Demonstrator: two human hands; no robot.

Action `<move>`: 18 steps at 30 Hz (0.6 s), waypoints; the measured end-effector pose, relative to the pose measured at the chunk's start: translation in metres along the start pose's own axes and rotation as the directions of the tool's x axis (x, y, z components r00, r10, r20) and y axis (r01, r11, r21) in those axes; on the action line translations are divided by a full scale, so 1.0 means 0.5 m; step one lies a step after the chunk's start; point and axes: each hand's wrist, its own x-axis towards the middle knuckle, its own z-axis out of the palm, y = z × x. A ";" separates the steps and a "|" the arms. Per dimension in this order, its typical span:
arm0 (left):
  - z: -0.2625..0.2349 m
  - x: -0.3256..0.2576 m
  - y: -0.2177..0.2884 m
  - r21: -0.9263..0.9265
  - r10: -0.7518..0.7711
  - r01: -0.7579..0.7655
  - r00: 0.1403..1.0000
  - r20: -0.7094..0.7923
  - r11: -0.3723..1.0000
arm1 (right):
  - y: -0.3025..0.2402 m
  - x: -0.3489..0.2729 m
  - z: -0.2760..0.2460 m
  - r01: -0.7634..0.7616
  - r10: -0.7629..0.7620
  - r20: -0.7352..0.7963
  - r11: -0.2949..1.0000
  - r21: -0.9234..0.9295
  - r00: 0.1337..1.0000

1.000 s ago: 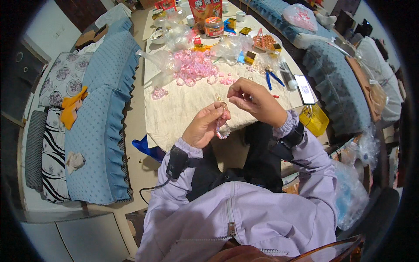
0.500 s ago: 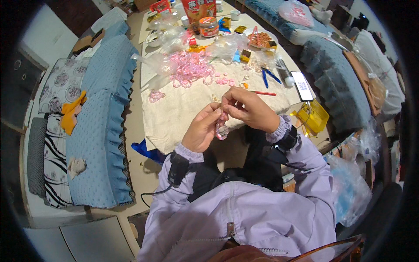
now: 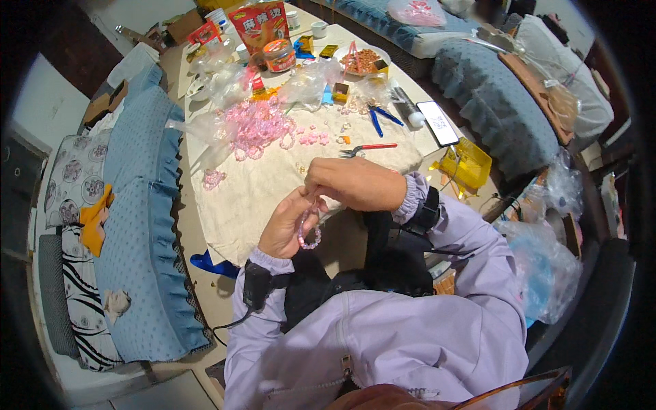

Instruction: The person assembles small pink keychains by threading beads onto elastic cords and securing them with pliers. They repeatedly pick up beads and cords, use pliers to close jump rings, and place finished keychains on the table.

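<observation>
A pink beaded bracelet (image 3: 311,238) hangs in a loop below my fingers at the table's near edge. My left hand (image 3: 281,222) is closed on it, thumb and fingers pinched together. My right hand (image 3: 357,183) meets the left at the top of the loop, its fingertips bent down and pinched at the same spot; whether a cord or a bead is between them is hidden. Just beyond lie red-handled pliers (image 3: 369,147) and a small heap of pink beads (image 3: 313,137). Farther left is a large pile of pink bead strands (image 3: 254,128), with a small pink cluster (image 3: 213,179) nearer me.
Blue-handled pliers (image 3: 381,120), a phone (image 3: 437,124) and a plate of brown bits (image 3: 362,61) lie on the right of the table (image 3: 229,219). A jar (image 3: 279,56) and a red pouch (image 3: 258,29) stand farther back. Blue-covered sofas (image 3: 140,253) flank it; a yellow basket (image 3: 467,165) sits right.
Both hands and the bracelet have shifted left and slightly down in the picture, as the whole view turned. My right hand has rolled over, its back now up, and the red-handled pliers show more fully.
</observation>
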 end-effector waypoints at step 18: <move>0.025 0.008 -0.028 0.391 0.624 -0.499 0.708 -0.332 0.774 | 0.295 -0.193 0.020 -0.449 0.404 -0.218 0.667 -0.594 0.888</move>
